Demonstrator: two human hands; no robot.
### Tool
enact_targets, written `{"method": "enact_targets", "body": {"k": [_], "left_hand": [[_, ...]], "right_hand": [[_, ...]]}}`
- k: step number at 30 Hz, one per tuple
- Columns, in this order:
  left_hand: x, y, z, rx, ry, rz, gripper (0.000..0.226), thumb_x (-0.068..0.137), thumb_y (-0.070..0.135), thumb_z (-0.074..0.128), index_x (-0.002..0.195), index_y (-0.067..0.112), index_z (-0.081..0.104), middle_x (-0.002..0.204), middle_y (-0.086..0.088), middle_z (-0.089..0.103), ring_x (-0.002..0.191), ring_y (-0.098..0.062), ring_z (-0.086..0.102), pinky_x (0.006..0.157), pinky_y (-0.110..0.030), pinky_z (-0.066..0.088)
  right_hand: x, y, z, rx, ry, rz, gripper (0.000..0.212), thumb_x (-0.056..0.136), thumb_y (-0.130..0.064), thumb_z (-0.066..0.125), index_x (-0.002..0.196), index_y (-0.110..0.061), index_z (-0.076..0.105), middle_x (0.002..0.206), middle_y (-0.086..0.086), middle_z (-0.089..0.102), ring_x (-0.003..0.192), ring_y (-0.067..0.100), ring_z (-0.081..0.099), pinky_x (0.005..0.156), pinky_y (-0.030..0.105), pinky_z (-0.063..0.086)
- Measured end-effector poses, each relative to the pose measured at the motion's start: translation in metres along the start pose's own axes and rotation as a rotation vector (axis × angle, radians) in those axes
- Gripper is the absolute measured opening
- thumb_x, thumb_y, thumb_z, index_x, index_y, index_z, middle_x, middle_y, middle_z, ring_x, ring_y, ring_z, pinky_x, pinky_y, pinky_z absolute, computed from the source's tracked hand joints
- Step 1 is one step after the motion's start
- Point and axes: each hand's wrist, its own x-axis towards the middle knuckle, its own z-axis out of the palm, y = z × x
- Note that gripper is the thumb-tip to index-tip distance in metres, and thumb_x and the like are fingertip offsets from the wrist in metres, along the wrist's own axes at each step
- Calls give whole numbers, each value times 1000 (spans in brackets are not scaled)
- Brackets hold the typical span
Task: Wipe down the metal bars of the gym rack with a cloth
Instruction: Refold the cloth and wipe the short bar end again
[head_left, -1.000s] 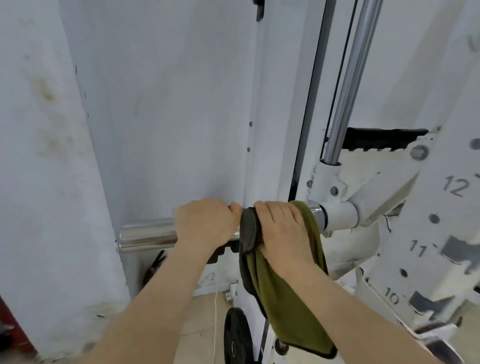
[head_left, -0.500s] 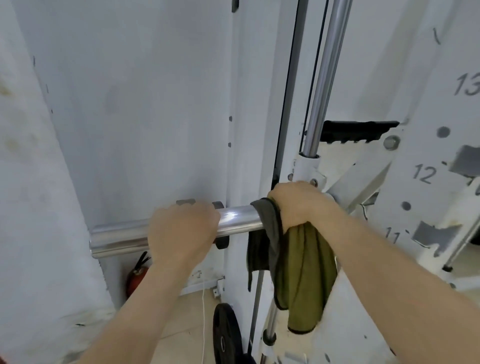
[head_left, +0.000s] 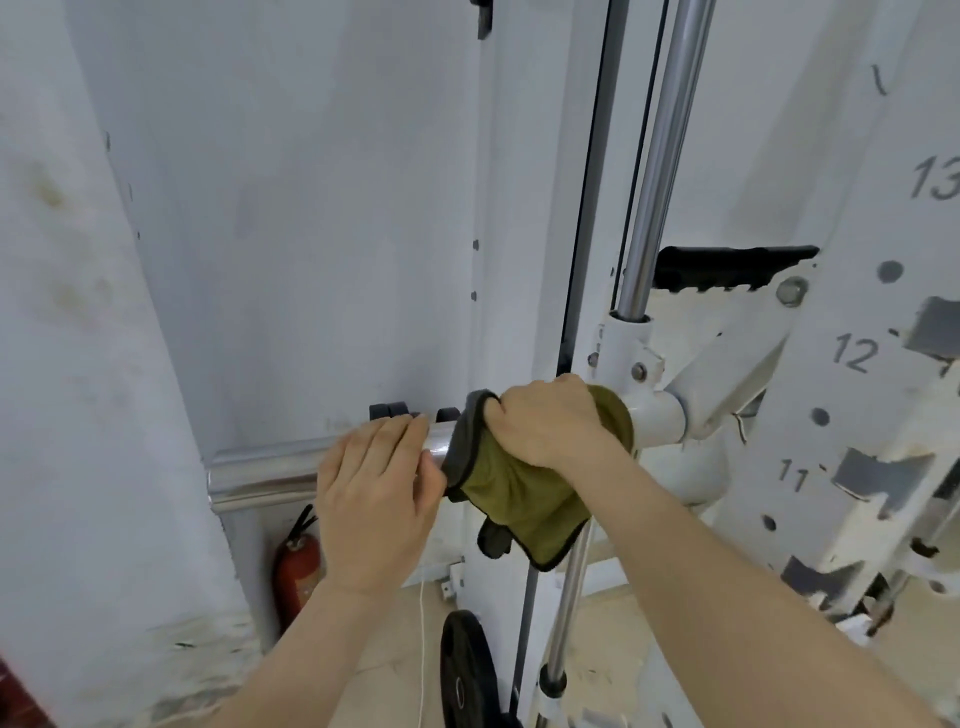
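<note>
A chrome horizontal bar juts left from a white collar on the gym rack. My right hand is closed on an olive-green cloth with a dark edge. The cloth is wrapped over the bar next to the collar and its loose end hangs below. Just left of the cloth, my left hand lies over the bar, fingers on top and thumb underneath, holding it loosely. The bar's section under both hands is hidden.
A chrome vertical guide rod rises from the collar. The white numbered upright stands at the right. A red fire extinguisher and a black weight plate sit on the floor below. A pale wall lies close behind.
My right hand has slid the cloth left along the bar until it nearly touches my left hand. My left hand's fingers have flattened from a tight fist.
</note>
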Motion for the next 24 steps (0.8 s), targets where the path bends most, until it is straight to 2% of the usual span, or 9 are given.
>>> {"method": "enact_targets", "body": {"k": [6, 9, 11, 14, 16, 18, 20, 22, 24], "left_hand": [[23, -10, -45, -329, -297, -266, 29, 75, 11, 49, 92, 20, 71, 90, 10, 70, 86, -16, 62, 80, -29, 43], [35, 0, -53, -310, -330, -292, 38, 72, 7, 54, 106, 23, 64, 103, 11, 60, 98, -18, 56, 87, -33, 42], [42, 19, -47, -245, -391, -103, 54, 68, 14, 51, 121, 22, 59, 125, 1, 56, 116, -22, 50, 100, -39, 40], [49, 65, -27, -41, -701, 211, 77, 79, 31, 52, 150, 18, 24, 157, -3, 22, 144, -22, 20, 117, -50, 14], [51, 86, -4, 66, -816, 268, 87, 84, 36, 57, 152, 15, 7, 159, -6, 13, 145, -24, 14, 118, -51, 6], [57, 96, 22, 157, -789, 282, 79, 88, 33, 58, 150, 9, 15, 149, -11, 35, 134, -29, 36, 115, -49, 19], [70, 103, 42, 237, -770, 277, 53, 88, 30, 60, 132, 8, 41, 116, -6, 60, 104, -26, 57, 93, -41, 40], [88, 110, 53, 260, -870, 277, 28, 82, 35, 64, 98, 15, 53, 84, 3, 59, 73, -18, 54, 67, -32, 39], [108, 111, 58, 199, -1090, 267, 31, 73, 46, 67, 76, 21, 50, 72, 6, 54, 65, -15, 51, 62, -29, 41]], "right_hand": [[-6, -58, 13, 149, 128, -220, 45, 101, -39, 21, 65, -22, 41, 75, 1, 57, 75, 26, 58, 70, 36, 41], [-13, -18, 17, 74, 174, -155, 44, 98, -41, 18, 76, -25, 53, 78, -2, 63, 77, 22, 60, 100, 46, 37], [-18, 0, 20, -34, 224, -83, 51, 96, -42, 11, 91, -25, 59, 93, -4, 66, 94, 19, 61, 114, 47, 21], [-39, 13, 35, -21, 196, -26, 55, 97, -41, 27, 148, -23, 31, 154, -1, 32, 147, 19, 16, 120, 40, -1], [-56, 21, 43, 107, 241, 26, 65, 99, -33, 39, 154, -27, 5, 162, -5, 1, 146, 10, -15, 117, 32, -10], [-72, 26, 47, 313, 346, 88, 69, 97, -16, 43, 153, -29, 5, 161, -7, 0, 142, 2, -17, 113, 19, -12], [-86, 25, 51, 507, 439, 180, 70, 92, -2, 44, 152, -25, 18, 160, -9, 11, 145, 0, -1, 109, 8, -4], [-93, 27, 52, 557, 471, 255, 65, 91, -2, 44, 151, -20, 26, 157, -8, 21, 144, 4, 15, 111, 10, 9], [-93, 30, 53, 478, 430, 238, 64, 93, -5, 41, 152, -18, 21, 158, -6, 20, 145, 7, 17, 116, 18, 15]]}}
